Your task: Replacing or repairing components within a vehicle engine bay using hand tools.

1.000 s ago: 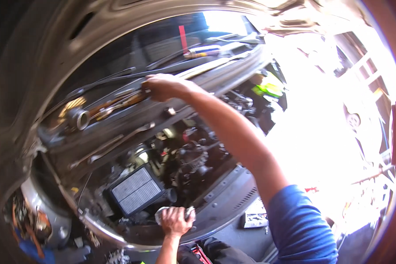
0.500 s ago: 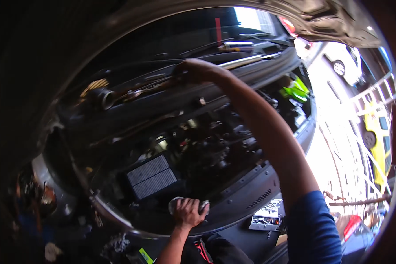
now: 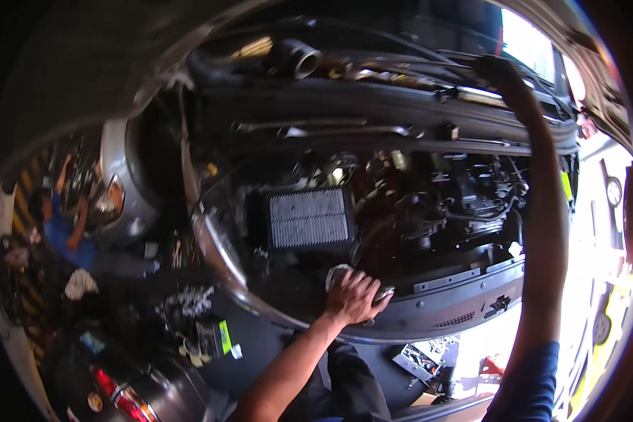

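Note:
My left hand [image 3: 355, 299] is closed over a crumpled pale rag [image 3: 340, 276] on the engine bay's front edge, just below a rectangular pleated air filter [image 3: 307, 216]. My right arm stretches up the right side of the bay, and my right hand [image 3: 498, 76] is at the dark cowl under the windscreen, its fingers too dark and blurred to read. Along the cowl lie a metal pipe fitting [image 3: 304, 63], brass-coloured parts [image 3: 369, 72] and long wrenches [image 3: 344, 131]. The engine [image 3: 471, 197] sits right of the filter.
The raised hood [image 3: 98, 63] arches overhead. A co-worker in blue [image 3: 70, 232] works at another car [image 3: 126, 197] on the left. A tail lamp [image 3: 126, 397] is at lower left. An open toolbox [image 3: 418, 362] sits below the bumper; vehicles [image 3: 605, 316] stand outside at right.
The view has swung, bringing the co-worker and left floor into sight. My right hand has moved rightward along the cowl, away from the pipe fitting. My left hand stays on the rag.

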